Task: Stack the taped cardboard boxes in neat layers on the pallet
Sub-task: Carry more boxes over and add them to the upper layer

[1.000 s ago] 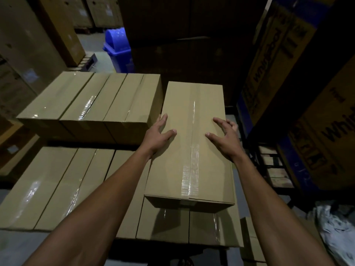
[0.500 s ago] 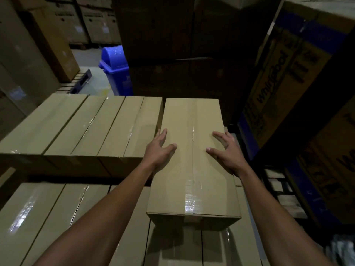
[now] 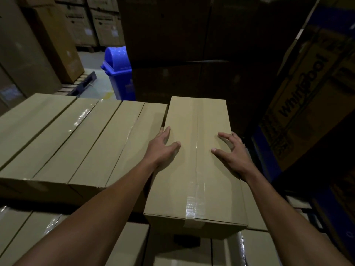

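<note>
A long taped cardboard box [image 3: 197, 169] lies on the lower layer of boxes [image 3: 23, 227], lengthwise away from me, at the right end of an upper row of several taped boxes [image 3: 76, 141]. My left hand [image 3: 161, 150] rests on its left top edge, thumb on top and fingers along the gap beside the neighbouring box. My right hand [image 3: 234, 154] touches the top near the right edge with spread, bent fingertips. The pallet under the stack is hidden.
A big printed carton [image 3: 307, 93] leans in close on the right. Dark stacked cartons [image 3: 192, 54] stand right behind the box. A blue bin [image 3: 119, 73] and a bare pallet [image 3: 80, 85] sit on the floor at the back left.
The box has moved away from me alongside the upper row, and my view has come closer and lifted. Both hands have stayed on top of the box.
</note>
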